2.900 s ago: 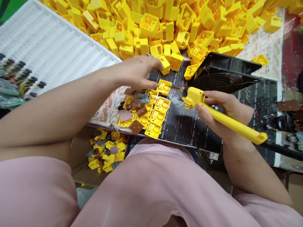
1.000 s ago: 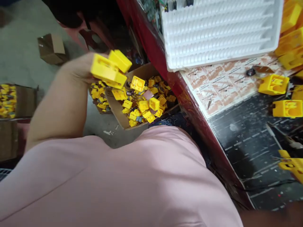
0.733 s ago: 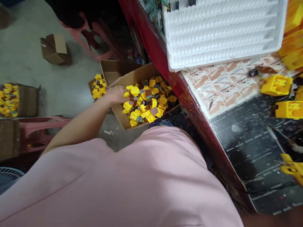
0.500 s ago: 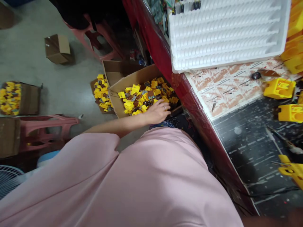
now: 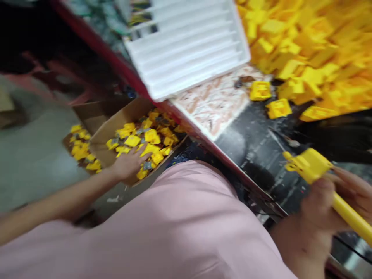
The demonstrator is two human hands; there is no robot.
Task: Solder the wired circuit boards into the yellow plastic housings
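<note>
We have moved our left hand (image 5: pixel 128 164) from the bench (image 5: pixel 238 143) to the carton (image 5: pixel 106 139); the row of housings once below its fingers is gone. Those fingers have since shifted leftward, and loose yellow parts (image 5: pixel 152 136) now lie beyond and right of them. Our right hand (image 5: pixel 328 201) is back in view, fingers around the yellow tool (image 5: pixel 312 164), with more of the yellow pile (image 5: pixel 308 58) showing beyond them.

12 o'clock: tray (image 5: pixel 188 48), white, matt, foam-like. 2 o'clock: yellow housings (image 5: pixel 314 50), smooth plastic. 3 o'clock: black work surface (image 5: pixel 236 141), glossy, scuffed. 9 o'clock: box (image 5: pixel 100 149), matt cardboard. 6 o'clock: shirt (image 5: pixel 186 217), soft pink cloth.
</note>
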